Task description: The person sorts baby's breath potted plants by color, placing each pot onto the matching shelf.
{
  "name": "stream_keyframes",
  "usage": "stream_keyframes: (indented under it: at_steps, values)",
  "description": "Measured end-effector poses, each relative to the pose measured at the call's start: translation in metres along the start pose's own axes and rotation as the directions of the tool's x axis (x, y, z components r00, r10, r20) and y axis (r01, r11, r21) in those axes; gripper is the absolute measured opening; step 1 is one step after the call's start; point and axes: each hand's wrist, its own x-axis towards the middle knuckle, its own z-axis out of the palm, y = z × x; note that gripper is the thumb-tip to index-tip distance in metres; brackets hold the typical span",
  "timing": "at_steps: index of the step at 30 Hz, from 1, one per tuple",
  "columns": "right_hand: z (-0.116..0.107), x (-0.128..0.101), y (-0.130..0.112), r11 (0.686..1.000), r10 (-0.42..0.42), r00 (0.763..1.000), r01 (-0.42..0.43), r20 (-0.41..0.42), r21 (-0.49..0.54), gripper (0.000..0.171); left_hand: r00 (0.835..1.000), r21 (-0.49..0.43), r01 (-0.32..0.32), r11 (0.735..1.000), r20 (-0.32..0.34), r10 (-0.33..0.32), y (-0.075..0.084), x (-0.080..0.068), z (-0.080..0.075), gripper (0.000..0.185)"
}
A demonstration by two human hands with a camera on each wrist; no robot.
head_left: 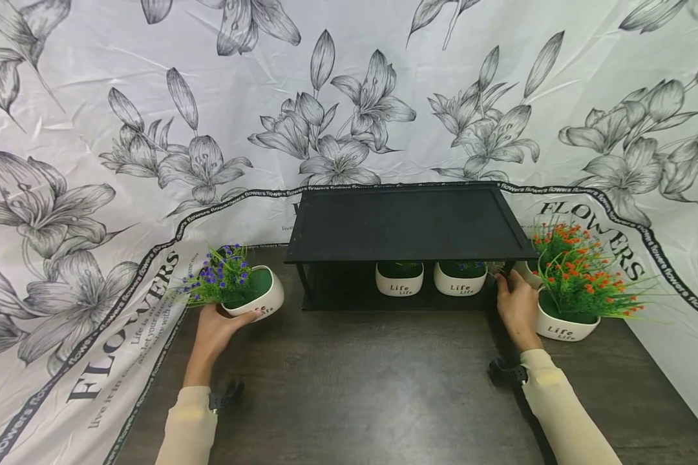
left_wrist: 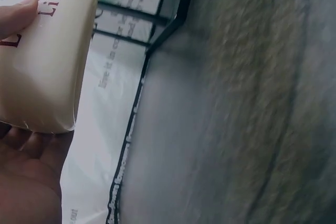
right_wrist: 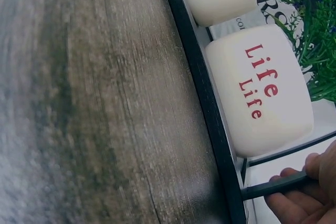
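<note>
A dark wood-grain table (head_left: 372, 387) carries everything, its grain running streaked and grey-brown; a white cloth printed with lilies (head_left: 93, 349) overlaps its left and right edges and rises behind it; a black two-tier shelf (head_left: 407, 223) stands on the table at the back centre; under its top board two white pots (head_left: 399, 279) marked "Life" sit side by side on the lower level; to the right a white pot of orange flowers (head_left: 565, 323) rests on the table just beside the shelf.
</note>
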Motion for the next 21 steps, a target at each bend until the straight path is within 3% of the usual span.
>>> stream_keyframes:
  at_steps: [4, 9, 17, 21]
  values:
    - [0.000, -0.001, -0.001, 1.000, 0.002, 1.000, -0.002, 0.003, -0.009, 0.023, 0.999, -0.026, -0.001, 1.000, 0.043, 0.002, 0.006, -0.015, 0.008, 0.077]
    - [0.000, 0.000, 0.000, 1.000, 0.004, 1.000, -0.004, 0.006, -0.019, 0.023, 0.998, -0.036, -0.043, 0.998, 0.043, 0.045, 0.009, -0.025, 0.022, 0.076]
    - [0.001, 0.000, 0.001, 1.000, -0.001, 1.000, 0.001, -0.004, 0.000, 0.021, 0.982, -0.026, -0.151, 0.988, 0.113, 0.153, 0.016, -0.028, 0.045, 0.083]
    - [0.001, 0.000, 0.001, 1.000, -0.006, 1.000, 0.006, -0.010, -0.007, 0.020, 0.967, -0.076, -0.191, 0.979, 0.154, 0.201, 0.021, -0.027, 0.058, 0.086]
